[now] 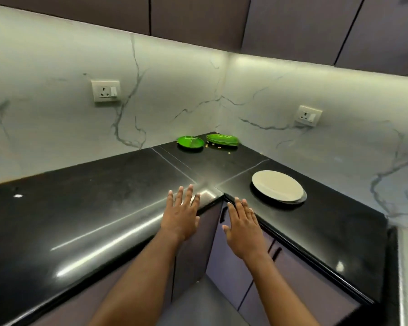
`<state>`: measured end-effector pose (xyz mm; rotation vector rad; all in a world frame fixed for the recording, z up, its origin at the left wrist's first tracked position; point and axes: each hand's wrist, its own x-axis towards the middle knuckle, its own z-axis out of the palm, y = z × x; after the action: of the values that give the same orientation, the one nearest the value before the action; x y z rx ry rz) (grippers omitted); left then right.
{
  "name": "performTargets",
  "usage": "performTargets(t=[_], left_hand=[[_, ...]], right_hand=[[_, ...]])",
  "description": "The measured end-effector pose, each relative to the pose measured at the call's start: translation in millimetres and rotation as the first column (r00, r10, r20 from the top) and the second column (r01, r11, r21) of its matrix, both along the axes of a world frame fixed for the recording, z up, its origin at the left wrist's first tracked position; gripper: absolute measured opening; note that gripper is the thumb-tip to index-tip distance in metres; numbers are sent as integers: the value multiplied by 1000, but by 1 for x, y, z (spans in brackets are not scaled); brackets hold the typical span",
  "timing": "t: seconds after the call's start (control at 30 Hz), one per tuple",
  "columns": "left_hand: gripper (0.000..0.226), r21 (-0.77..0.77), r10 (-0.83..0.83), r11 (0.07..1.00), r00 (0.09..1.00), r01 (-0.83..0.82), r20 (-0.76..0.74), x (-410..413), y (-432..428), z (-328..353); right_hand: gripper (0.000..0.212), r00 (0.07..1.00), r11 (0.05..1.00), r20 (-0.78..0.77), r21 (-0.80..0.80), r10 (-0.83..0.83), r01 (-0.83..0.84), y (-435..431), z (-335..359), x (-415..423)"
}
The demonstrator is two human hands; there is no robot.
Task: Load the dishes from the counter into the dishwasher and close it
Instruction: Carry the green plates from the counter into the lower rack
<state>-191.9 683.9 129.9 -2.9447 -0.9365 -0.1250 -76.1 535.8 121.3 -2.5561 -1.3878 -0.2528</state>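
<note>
A white plate (277, 185) lies on a darker plate on the right wing of the black L-shaped counter (99, 198). Far back in the corner sit a single green plate (190, 142) and a stack of green plates (222, 140), with crumbs scattered around them. My left hand (182, 214) is stretched out flat with fingers spread over the counter's inner corner, holding nothing. My right hand (243, 228) is also flat and empty, fingertips at the counter edge, left of the white plate. No dishwasher is in view.
Purple cabinet doors with dark handles (224, 214) run under the counter. Marble-look walls carry two power sockets (106, 91) (308, 116). Dark upper cabinets hang overhead. The left wing of the counter is bare and glossy.
</note>
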Motion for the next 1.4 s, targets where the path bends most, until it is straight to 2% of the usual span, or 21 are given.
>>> performTargets(t=[0.23, 0.47, 0.77, 1.07, 1.27, 1.4], left_hand=[[72, -80, 5, 997, 999, -8, -42, 16, 76, -24], [72, -115, -19, 993, 997, 10, -76, 60, 113, -45], [71, -96, 86, 990, 983, -103, -160, 143, 189, -35], [74, -159, 143, 969, 953, -190, -267, 198, 242, -54], [83, -231, 171, 946, 955, -228, -242, 243, 307, -73], [100, -311, 166, 918, 950, -247, -264, 266, 345, -80]], right_hand=[[68, 999, 997, -43, -77, -20, 17, 61, -18, 16], [70, 996, 993, -68, -107, -53, 46, 111, -32, 73], [72, 988, 998, -149, -32, 51, -56, 199, -40, 168], [72, 975, 979, -165, -118, 149, -169, 275, -63, 239], [69, 976, 968, -143, -163, 166, -189, 333, -68, 282], [67, 977, 957, -139, -220, 162, -190, 367, -72, 306]])
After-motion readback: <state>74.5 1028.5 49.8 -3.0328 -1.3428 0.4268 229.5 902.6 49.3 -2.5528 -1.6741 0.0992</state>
